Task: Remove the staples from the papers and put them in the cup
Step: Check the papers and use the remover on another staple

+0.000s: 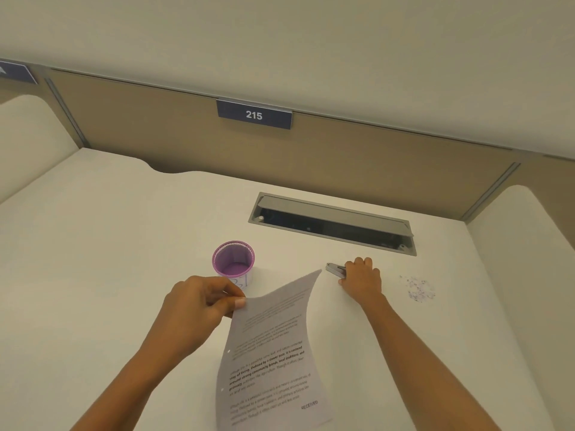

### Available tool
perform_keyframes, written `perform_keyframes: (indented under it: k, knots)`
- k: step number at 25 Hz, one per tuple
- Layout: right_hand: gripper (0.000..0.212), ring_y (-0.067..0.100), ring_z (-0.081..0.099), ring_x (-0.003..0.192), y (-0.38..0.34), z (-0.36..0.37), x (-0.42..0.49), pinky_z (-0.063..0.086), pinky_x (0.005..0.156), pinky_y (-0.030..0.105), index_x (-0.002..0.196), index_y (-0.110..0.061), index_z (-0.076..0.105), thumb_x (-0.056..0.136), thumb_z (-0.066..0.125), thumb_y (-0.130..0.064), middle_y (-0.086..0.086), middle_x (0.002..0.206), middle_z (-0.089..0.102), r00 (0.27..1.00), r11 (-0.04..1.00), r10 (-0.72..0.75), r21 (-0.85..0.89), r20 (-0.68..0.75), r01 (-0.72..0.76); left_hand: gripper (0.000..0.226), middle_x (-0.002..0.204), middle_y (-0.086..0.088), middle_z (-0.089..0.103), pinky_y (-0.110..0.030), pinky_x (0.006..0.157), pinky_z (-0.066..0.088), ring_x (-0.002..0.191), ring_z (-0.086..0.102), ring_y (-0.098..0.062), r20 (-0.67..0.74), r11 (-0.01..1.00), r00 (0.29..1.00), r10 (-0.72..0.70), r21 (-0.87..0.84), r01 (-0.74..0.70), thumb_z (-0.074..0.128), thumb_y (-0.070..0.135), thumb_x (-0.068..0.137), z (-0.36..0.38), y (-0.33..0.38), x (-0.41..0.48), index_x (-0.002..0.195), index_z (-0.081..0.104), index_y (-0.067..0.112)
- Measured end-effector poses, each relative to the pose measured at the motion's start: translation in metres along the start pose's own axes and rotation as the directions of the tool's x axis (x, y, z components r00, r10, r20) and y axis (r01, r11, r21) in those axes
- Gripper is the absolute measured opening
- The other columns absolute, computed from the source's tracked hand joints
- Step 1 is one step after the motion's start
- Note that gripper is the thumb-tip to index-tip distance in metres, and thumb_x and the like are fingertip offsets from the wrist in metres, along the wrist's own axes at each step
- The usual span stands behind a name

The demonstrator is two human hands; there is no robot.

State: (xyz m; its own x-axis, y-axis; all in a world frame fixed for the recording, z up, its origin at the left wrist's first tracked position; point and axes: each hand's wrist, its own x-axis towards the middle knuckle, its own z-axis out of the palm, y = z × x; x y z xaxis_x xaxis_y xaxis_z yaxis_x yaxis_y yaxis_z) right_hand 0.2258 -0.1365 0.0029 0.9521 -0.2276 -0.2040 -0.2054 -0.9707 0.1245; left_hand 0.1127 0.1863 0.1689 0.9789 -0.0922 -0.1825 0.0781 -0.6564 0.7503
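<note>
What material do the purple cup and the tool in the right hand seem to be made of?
The purple cup: probably painted metal mesh; a lattice pattern shows at its rim. The tool gripped by the right hand: likely metal, dull grey with a slight sheen.

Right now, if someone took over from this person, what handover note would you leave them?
Hands: the left grip pinches the printed papers by their top left corner, with that end lifted off the desk. The right grip holds the metal staple remover, low on the desk, right of the papers.
Things: the purple mesh cup stands upright just beyond the left grip.
Done: nothing shows in the cup. Staples are too small to make out.
Left: bring the staple remover to the papers, pull the staples, drop them in the cup.
</note>
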Motion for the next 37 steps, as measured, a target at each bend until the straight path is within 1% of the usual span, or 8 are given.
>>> perform_keyframes:
  k: [4,6,10,14,19,25,32,37]
  knots:
    - [0.035,0.021,0.053,0.114,0.005,0.004,-0.015,0.041,0.100,0.034,0.121,-0.020,0.058,0.093,0.052,-0.041,0.002,0.125,0.059,1.000,0.999,0.011,0.032,-0.005,-0.011,0.010,0.073,0.016,0.076,-0.021,0.070,0.049,0.069,0.072,-0.003,0.006,1.000,1.000,0.013,-0.016,-0.013,0.071,0.023,0.083,-0.003,0.008,0.001,0.074,0.072,0.025]
    - [0.035,0.019,0.059,0.101,0.011,-0.002,-0.031,0.045,0.095,0.033,0.117,-0.017,0.062,0.092,0.056,-0.041,0.003,0.118,0.065,0.996,0.936,0.084,0.341,0.018,-0.085,0.008,0.073,0.015,0.076,-0.022,0.070,0.050,0.071,0.073,-0.006,0.019,1.000,1.000,0.022,-0.006,-0.022,0.071,0.024,0.083,-0.002,0.012,0.001,0.075,0.072,0.024]
    - [0.040,0.028,0.064,0.108,0.027,-0.051,-0.083,0.050,0.092,0.039,0.116,-0.016,0.062,0.084,0.066,-0.039,0.006,0.117,0.068,0.989,0.181,0.125,0.978,0.083,-0.105,0.006,0.073,0.014,0.075,-0.020,0.070,0.049,0.074,0.073,-0.009,0.050,0.999,0.997,0.053,-0.008,-0.052,0.070,0.027,0.084,-0.003,0.023,-0.002,0.080,0.073,0.023]
    - [0.047,0.033,0.067,0.105,0.034,-0.124,-0.152,0.054,0.092,0.042,0.120,-0.018,0.060,0.077,0.072,-0.032,0.008,0.117,0.069,0.990,-0.444,0.006,0.886,-0.143,0.131,0.008,0.076,0.014,0.075,-0.024,0.075,0.051,0.075,0.073,-0.010,0.092,0.994,0.990,0.110,-0.009,-0.110,0.069,0.029,0.084,-0.004,0.040,-0.008,0.082,0.074,0.024]
    - [0.044,0.027,0.065,0.108,0.015,-0.180,-0.223,0.055,0.086,0.038,0.102,-0.029,0.071,0.062,0.084,-0.042,-0.002,0.111,0.072,0.909,-0.206,-0.127,0.907,-0.396,0.366,0.007,0.081,0.017,0.071,-0.017,0.062,0.044,0.078,0.070,-0.011,0.099,0.973,0.970,0.223,0.047,-0.228,0.066,0.031,0.087,-0.005,0.070,-0.025,0.082,0.070,0.030]
    - [0.031,0.010,0.062,0.109,-0.005,-0.196,-0.260,0.050,0.095,0.046,0.098,-0.048,0.066,0.068,0.075,-0.046,-0.023,0.108,0.069,0.882,0.179,-0.182,0.868,-0.434,0.464,0.011,0.094,0.013,0.075,-0.025,0.065,0.041,0.085,0.063,-0.016,0.031,0.938,0.942,0.334,0.084,-0.335,0.063,0.031,0.089,-0.011,0.095,-0.052,0.082,0.068,0.037]
    - [0.046,0.016,0.062,0.109,-0.005,-0.198,-0.280,0.049,0.094,0.053,0.096,-0.043,0.069,0.057,0.066,-0.066,-0.017,0.114,0.069,0.923,0.279,-0.080,0.880,-0.377,0.384,0.013,0.090,0.015,0.076,-0.014,0.059,0.036,0.073,0.058,-0.008,-0.085,0.889,0.885,0.457,0.081,-0.451,0.063,0.035,0.088,-0.013,0.097,-0.071,0.077,0.066,0.042]
    - [0.041,0.008,0.065,0.100,-0.006,-0.202,-0.284,0.053,0.087,0.046,0.095,-0.049,0.065,0.058,0.067,-0.066,-0.021,0.107,0.070,0.920,0.297,-0.057,0.873,-0.388,0.386,0.012,0.082,0.013,0.077,-0.027,0.060,0.049,0.068,0.057,-0.011,-0.192,0.837,0.816,0.545,0.073,-0.542,0.064,0.036,0.087,-0.010,0.098,-0.078,0.083,0.075,0.033]
